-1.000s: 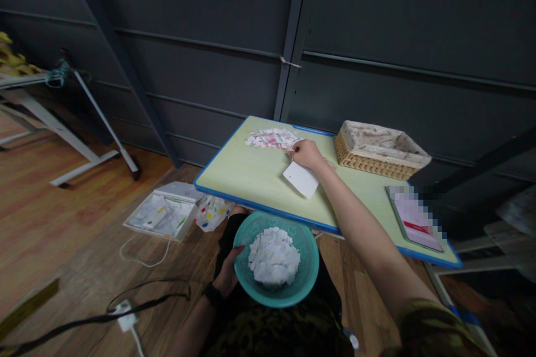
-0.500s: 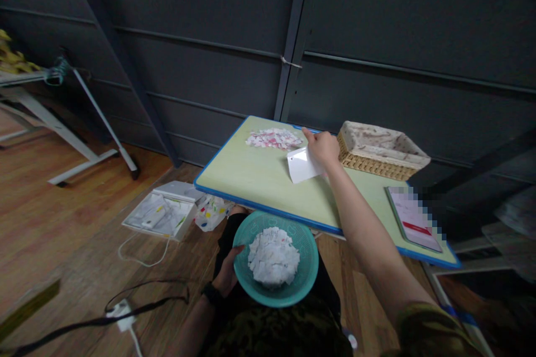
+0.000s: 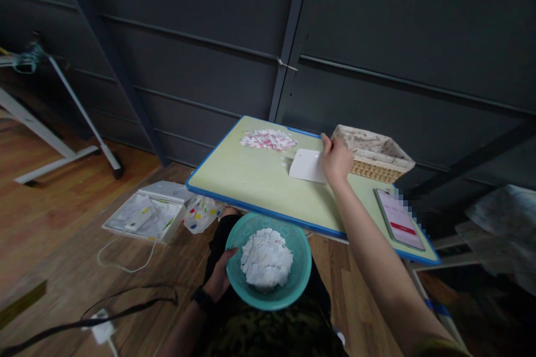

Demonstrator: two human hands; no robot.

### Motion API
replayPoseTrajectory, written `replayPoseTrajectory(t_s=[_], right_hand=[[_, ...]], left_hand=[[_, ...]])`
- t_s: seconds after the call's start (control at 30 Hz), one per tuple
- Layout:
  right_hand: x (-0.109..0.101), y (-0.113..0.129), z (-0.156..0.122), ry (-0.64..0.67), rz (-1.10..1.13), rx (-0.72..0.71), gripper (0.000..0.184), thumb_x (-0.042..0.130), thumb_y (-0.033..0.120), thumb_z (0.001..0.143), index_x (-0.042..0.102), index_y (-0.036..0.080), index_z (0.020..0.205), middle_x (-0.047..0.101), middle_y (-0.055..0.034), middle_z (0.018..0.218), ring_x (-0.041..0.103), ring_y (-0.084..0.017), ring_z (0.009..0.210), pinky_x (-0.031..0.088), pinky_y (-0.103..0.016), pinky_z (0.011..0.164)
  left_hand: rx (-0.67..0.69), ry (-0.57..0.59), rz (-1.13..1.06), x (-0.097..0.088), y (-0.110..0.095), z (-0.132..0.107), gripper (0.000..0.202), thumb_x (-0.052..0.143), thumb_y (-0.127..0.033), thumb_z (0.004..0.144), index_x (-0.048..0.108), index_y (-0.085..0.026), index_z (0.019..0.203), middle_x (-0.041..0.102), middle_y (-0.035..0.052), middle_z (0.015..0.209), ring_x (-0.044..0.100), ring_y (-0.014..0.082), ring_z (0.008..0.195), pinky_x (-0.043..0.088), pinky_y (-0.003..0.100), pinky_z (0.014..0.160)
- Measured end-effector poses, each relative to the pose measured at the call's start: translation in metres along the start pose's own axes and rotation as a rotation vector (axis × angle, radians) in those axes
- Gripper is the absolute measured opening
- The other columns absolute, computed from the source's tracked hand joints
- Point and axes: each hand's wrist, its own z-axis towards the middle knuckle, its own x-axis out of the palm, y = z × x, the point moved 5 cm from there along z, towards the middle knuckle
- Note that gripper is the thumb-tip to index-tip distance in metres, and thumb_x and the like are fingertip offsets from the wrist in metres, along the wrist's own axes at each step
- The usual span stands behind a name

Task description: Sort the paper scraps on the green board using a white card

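Note:
My right hand reaches over the pale green table and grips a flat white card by its right edge, holding it just above the tabletop. A pile of white and pink paper scraps lies to the left of the card near the table's far edge. My left hand holds the left rim of a teal bowl on my lap, below the table's front edge. The bowl holds a heap of white paper scraps.
A wicker basket with a cloth lining stands right behind my right hand. A phone lies on the table's right end. On the wooden floor to the left are an open white box, a spotted plastic bag and cables.
My right hand has carried the white card rightward and away from the scrap pile, toward the basket. The view has shifted slightly. My left hand still holds the bowl.

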Motion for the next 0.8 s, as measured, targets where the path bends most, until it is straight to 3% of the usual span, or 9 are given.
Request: replayPoseTrajectory(t_s=[0.07,0.23,0.33,0.43,0.57,0.8], right_hand=[[-0.006,0.001,-0.022,0.001,-0.017,-0.107,0.05,0.031,0.052,0.092,0.062,0.014,0.105,0.064,-0.0116,0.082,0.057,-0.02,0.072,0.033,-0.028,0.062],[-0.022,0.005,-0.07,0.13,-0.012,-0.594,0.04,0.042,0.046,0.09,0.062,0.018,0.111,0.063,-0.0126,0.092,0.058,-0.019,0.081,0.037,-0.026,0.065],[-0.036,0.006,-0.076,0.174,0.074,-0.711,0.036,0.041,0.043,0.091,0.064,0.019,0.105,0.063,-0.0116,0.091,0.058,-0.019,0.083,0.041,-0.026,0.069],[-0.039,0.013,-0.06,0.23,0.126,-0.659,0.033,0.041,0.041,0.091,0.064,0.018,0.098,0.065,-0.0108,0.091,0.06,-0.02,0.082,0.041,-0.027,0.07],[-0.019,0.027,-0.023,0.227,-0.035,-0.462,0.034,0.04,0.039,0.091,0.06,0.016,0.105,0.068,-0.0113,0.088,0.062,-0.023,0.075,0.038,-0.028,0.064],[0.02,0.056,0.002,0.311,-0.184,-0.455,0.034,0.037,0.037,0.093,0.056,0.016,0.111,0.069,-0.0138,0.086,0.063,-0.025,0.078,0.035,-0.028,0.061]], left_hand=[[0.003,0.004,-0.008,0.002,-0.001,-0.001,0.03,0.058,-0.021,0.078,0.064,-0.006,0.103,0.075,0.0148,0.1,0.068,0.0287,0.097,0.046,0.041,0.096],[-0.006,0.022,-0.026,0.003,0.0,0.0,0.035,0.061,-0.019,0.076,0.062,-0.005,0.107,0.075,0.0155,0.101,0.067,0.0293,0.101,0.046,0.041,0.097],[-0.02,0.041,-0.037,0.001,0.001,0.001,0.038,0.061,-0.021,0.076,0.061,-0.006,0.111,0.075,0.0138,0.101,0.066,0.0282,0.103,0.046,0.04,0.098],[-0.017,0.048,-0.039,0.002,0.001,0.0,0.037,0.061,-0.023,0.077,0.061,-0.006,0.111,0.076,0.0127,0.099,0.065,0.0276,0.104,0.045,0.04,0.098],[-0.017,0.005,-0.005,0.003,-0.001,-0.003,0.034,0.061,-0.023,0.077,0.062,-0.007,0.107,0.076,0.0123,0.098,0.067,0.0276,0.1,0.046,0.041,0.097],[-0.028,-0.018,-0.006,0.004,-0.004,-0.007,0.021,0.061,-0.025,0.077,0.067,-0.011,0.092,0.078,0.0095,0.087,0.069,0.0269,0.093,0.045,0.041,0.096]])
